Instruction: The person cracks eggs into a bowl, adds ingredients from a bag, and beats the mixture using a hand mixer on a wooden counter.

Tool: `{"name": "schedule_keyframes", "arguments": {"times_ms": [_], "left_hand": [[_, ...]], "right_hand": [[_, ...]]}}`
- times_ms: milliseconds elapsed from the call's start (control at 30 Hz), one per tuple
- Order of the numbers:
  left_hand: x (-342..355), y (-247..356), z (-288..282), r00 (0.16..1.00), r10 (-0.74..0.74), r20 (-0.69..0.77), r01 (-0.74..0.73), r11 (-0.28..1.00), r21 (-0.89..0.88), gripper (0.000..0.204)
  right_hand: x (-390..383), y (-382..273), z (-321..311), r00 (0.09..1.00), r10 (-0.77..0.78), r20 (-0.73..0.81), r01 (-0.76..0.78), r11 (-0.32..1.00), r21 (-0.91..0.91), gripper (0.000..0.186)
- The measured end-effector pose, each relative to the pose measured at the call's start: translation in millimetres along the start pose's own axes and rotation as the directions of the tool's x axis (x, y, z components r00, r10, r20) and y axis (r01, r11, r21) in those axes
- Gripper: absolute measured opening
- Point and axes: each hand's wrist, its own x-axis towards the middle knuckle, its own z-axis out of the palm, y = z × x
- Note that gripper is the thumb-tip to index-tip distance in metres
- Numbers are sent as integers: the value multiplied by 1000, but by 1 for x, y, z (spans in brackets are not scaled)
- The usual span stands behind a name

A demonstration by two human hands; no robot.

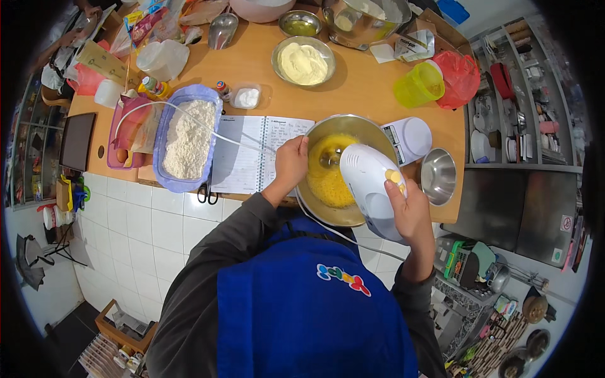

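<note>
A white electric hand mixer [368,183] is in my right hand [413,211], the thumb resting by its yellow buttons. Its beaters dip into a frothy yellow mixture [329,184] inside a large metal mixing bowl [304,196] at the table's front edge. With my left hand [291,165] I grip the bowl's left rim, the thumb up and the other fingers partly hidden. An open spiral notebook [238,148] with handwriting lies left of that hand. To the bowl's right are a white kitchen scale [413,138] and a small metal bowl [438,176].
A lavender tub of flour [189,138] stands left of the notebook, with a white cord looping over it. Scissors [207,194] lie at the front edge. Farther back are a bowl of pale yellow powder [304,62], a small tub of white powder [247,97] and a yellow-green jug [419,85].
</note>
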Motion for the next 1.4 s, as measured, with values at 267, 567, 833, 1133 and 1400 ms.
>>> {"name": "schedule_keyframes", "arguments": {"times_ms": [267, 567, 833, 1133, 1400], "left_hand": [[0, -2, 0, 999, 35, -32, -34, 999, 6, 26], [0, 2, -1, 1000, -1, -30, 1, 1000, 4, 24], [0, 2, -1, 1000, -13, -15, 13, 1000, -7, 24], [1, 5, -3, 999, -32, 12, 31, 999, 8, 24], [1, 1, -1, 999, 34, -17, -34, 999, 3, 25]], "right_hand": [[-5, -6, 0, 996, -88, 15, 87, 996, 25, 40], [-24, -14, -11, 995, -16, 96, 18, 1000, -14, 40], [-32, -4, -18, 990, 65, 123, -59, 997, -49, 42], [-29, 8, -33, 996, 93, -1, -93, 992, -81, 41], [-3, 8, -31, 997, 57, -45, -62, 989, -132, 41]]}}
